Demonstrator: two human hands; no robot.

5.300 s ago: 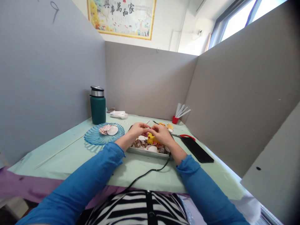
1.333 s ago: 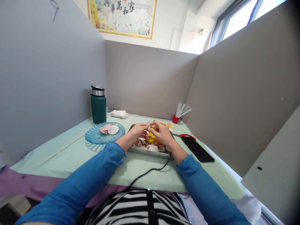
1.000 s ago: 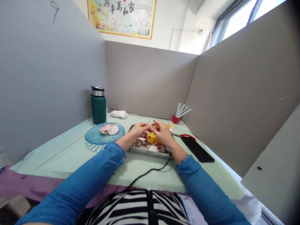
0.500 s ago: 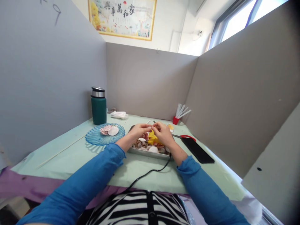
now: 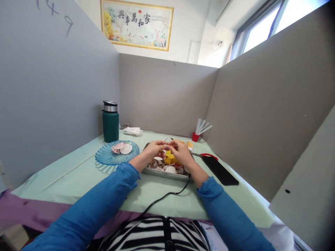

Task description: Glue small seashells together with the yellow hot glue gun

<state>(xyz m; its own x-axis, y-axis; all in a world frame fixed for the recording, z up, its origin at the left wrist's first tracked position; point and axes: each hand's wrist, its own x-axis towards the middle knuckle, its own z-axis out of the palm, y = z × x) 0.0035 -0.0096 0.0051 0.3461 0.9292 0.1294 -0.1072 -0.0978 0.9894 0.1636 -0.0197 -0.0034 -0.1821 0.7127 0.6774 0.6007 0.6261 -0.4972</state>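
Observation:
Both hands meet at the fingertips above a metal tray [image 5: 162, 174] full of shells. My left hand [image 5: 154, 150] is pinched closed, and so is my right hand [image 5: 180, 151]; whatever small thing sits between their fingertips is too hidden to name. Under the hands, inside the tray, lie a yellow glue gun-like object [image 5: 170, 158], whose kind I cannot be sure of, and a white shell [image 5: 170, 169]. A black cord [image 5: 167, 193] runs from the tray's right front toward my body.
To the left, a blue glass plate [image 5: 104, 157] carries several shells, with a green bottle [image 5: 110, 125] behind it. At right are a black phone [image 5: 221, 170], red-handled scissors [image 5: 209, 155] and a red cup [image 5: 195, 137] of white sticks. Grey partitions [image 5: 167, 94] enclose the table.
The whole view has shifted slightly, with the scene sitting a little lower. My hands stay together over the tray, their fingers moving only slightly.

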